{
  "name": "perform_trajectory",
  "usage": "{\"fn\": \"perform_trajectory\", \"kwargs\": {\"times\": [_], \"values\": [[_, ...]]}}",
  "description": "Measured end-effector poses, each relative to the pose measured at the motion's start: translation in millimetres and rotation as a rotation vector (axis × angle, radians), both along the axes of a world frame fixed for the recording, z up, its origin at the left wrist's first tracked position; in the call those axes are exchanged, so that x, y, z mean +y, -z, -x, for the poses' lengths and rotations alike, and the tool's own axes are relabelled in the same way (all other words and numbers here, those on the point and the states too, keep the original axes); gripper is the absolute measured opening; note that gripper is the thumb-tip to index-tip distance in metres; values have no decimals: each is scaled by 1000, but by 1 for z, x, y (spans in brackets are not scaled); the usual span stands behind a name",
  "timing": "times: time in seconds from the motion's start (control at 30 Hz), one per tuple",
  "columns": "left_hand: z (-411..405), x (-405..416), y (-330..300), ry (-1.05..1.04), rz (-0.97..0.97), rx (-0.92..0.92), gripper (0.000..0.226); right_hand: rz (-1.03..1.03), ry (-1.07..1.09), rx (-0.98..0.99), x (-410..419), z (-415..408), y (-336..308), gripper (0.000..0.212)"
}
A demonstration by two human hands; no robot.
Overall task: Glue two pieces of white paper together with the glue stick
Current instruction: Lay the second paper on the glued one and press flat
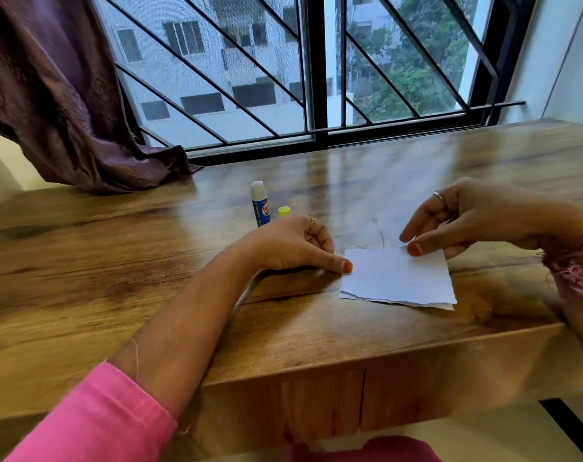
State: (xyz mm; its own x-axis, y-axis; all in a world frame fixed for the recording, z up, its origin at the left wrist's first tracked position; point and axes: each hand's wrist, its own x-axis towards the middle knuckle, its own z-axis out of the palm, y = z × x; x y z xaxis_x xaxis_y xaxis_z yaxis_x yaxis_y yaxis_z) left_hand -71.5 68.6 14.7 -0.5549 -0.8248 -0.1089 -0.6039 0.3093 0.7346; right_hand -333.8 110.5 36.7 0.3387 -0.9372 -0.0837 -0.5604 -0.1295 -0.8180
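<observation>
The left hand [293, 243] presses its thumb on the left edge of the white paper [397, 278], fingers curled, while the right hand [467, 221] pinches its far edge. Two sheets lie stacked on the tabletop [116, 261]; the uncapped glue stick [259, 204] stands behind the left hand, beside its yellow cap [283, 211].

The wooden surface [116, 278] carried two white paper pieces [397, 278] stacked near its front edge, an uncapped glue stick [259, 205] standing upright farther back, its yellow cap [283, 212] just beside it, and a purple curtain [143, 171] draping on at the back left.
</observation>
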Motion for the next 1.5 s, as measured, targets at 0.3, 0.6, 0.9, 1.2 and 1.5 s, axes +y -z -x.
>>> {"fn": "perform_trajectory", "kwargs": {"times": [0.3, 0.6, 0.9, 1.2, 1.5], "values": [[-1, -1, 0, 6, -12, 1, 28, 38, -28, 26, 2, -1, 0, 41], [-1, -3, 1, -1, -21, 22, 29, 58, -39, 41, 3, -1, 1, 39], [-2, -3, 1, 5, -39, 25, 27, 51, -44, 41, 1, 0, 2, 37], [-2, -3, 1, -2, -47, 16, 27, 103, -50, -5, 0, 8, 3, 32], [-1, -2, 1, 0, -46, 17, 28, 413, 49, -52, 4, 8, 0, 27]]}}
